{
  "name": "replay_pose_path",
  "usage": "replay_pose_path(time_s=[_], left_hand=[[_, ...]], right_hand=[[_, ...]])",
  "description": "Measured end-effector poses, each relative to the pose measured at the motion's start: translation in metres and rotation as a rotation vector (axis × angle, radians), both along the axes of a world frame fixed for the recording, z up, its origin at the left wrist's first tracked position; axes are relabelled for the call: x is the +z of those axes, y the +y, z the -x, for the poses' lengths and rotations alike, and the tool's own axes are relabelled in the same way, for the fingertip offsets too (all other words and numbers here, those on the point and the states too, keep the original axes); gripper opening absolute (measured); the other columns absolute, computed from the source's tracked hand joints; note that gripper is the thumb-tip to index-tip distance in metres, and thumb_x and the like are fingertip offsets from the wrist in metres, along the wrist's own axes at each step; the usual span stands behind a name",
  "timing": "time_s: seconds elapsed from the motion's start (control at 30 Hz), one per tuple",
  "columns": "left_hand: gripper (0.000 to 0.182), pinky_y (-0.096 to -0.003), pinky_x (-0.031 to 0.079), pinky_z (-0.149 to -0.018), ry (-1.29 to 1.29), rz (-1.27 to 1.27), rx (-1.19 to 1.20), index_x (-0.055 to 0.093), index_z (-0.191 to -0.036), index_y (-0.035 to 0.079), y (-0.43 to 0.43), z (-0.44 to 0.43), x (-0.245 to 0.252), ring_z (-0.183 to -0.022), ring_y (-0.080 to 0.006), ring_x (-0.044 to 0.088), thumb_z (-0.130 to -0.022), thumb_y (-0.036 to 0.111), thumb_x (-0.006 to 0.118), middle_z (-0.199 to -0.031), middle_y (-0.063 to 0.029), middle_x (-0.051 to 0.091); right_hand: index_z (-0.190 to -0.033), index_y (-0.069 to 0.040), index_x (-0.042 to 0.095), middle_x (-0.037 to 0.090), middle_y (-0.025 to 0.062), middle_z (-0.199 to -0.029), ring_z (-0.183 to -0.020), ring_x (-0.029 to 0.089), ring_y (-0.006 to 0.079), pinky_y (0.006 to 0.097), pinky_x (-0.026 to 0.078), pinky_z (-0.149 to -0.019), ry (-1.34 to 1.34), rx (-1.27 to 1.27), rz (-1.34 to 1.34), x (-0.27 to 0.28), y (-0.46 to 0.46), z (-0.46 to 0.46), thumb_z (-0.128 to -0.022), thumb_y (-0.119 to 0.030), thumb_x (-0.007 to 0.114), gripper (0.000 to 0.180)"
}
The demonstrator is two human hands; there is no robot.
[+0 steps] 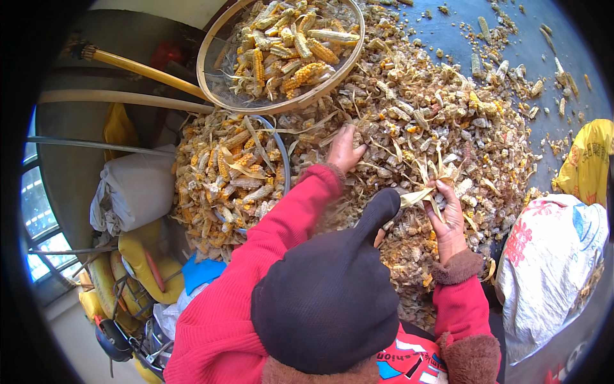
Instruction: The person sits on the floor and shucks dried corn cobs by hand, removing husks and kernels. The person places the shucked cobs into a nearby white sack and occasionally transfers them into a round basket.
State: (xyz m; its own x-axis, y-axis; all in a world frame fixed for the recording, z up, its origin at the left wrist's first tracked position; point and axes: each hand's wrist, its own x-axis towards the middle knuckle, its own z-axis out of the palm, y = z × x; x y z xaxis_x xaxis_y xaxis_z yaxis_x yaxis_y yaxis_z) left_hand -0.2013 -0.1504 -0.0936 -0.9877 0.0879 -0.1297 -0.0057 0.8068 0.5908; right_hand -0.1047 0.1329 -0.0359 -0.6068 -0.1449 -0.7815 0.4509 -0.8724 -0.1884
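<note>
A large heap of broken corn cobs and husk scraps (412, 110) spreads over the dark floor before me. My left hand (346, 148) reaches into the upper left of this heap, thumb apart from the fingers. Its fingertips are partly hidden among the scraps, so I cannot tell whether they grip anything. Off to the right, my right hand (447, 218) pinches a bunch of dry, pale corn husks (434, 185) between thumb and fingers, just above the heap. Both arms wear red sleeves with brown fuzzy cuffs. A black cap (326, 302) covers the lower middle of the view.
A round wooden-rimmed sieve (307, 100) holds several cobs with yellow kernels. Below it, a tub (283, 158) is piled with cobs and husks. A white woven sack (547, 273) and a yellow bag (587, 163) stand at right. Poles (148, 72) and a wrapped grey-white bundle (136, 189) are at left.
</note>
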Motion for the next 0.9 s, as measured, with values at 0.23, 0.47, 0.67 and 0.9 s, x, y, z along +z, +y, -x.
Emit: replay_pose_path(time_s=[0.23,0.47,0.67,0.9], left_hand=[[0.035,-0.0318,0.056,-0.082,-0.242,-0.175,0.244,0.058,-0.114,0.004,0.003,0.039,0.035,-0.09,-0.0187,0.066,-0.085,0.018,0.071,-0.098,-0.012,0.067],[0.026,-0.0304,0.058,-0.067,-0.428,-0.39,0.176,0.061,-0.103,0.006,0.012,0.049,0.033,-0.082,-0.0163,0.067,-0.082,0.012,0.075,-0.096,-0.0092,0.068],[0.028,-0.0271,0.057,-0.066,-0.706,-1.614,0.358,0.055,-0.114,0.008,-0.013,0.02,0.038,-0.091,-0.0173,0.064,-0.09,0.016,0.066,-0.103,-0.0078,0.062],[0.028,-0.0261,0.055,-0.07,-0.814,-1.427,0.177,0.055,-0.117,0.002,0.045,0.001,0.072,-0.081,-0.0129,0.064,-0.089,0.004,0.058,-0.103,-0.0086,0.065]], right_hand=[[-0.098,-0.002,0.064,0.07,0.0083,-0.09,-0.085,0.066,0.0178,0.0335,0.055,-0.082,0.039,-0.041,-0.026,0.008,0.013,-0.003,-0.086,-0.008,0.066,0.013],[-0.105,0.002,0.061,0.068,0.0101,-0.095,-0.087,0.067,0.0193,0.0342,0.056,-0.081,0.031,-0.074,0.011,0.011,0.01,-0.008,-0.085,-0.003,0.066,0.021],[-0.104,0.0,0.062,0.068,0.0089,-0.093,-0.086,0.066,0.0184,0.0339,0.055,-0.081,0.036,-0.036,0.012,0.012,0.009,-0.011,-0.085,-0.006,0.067,0.02],[-0.104,-0.007,0.065,0.069,0.0056,-0.091,-0.084,0.066,0.0151,0.0313,0.053,-0.077,0.054,-0.02,-0.04,0.018,-0.024,0.0,-0.084,-0.008,0.068,0.02]])
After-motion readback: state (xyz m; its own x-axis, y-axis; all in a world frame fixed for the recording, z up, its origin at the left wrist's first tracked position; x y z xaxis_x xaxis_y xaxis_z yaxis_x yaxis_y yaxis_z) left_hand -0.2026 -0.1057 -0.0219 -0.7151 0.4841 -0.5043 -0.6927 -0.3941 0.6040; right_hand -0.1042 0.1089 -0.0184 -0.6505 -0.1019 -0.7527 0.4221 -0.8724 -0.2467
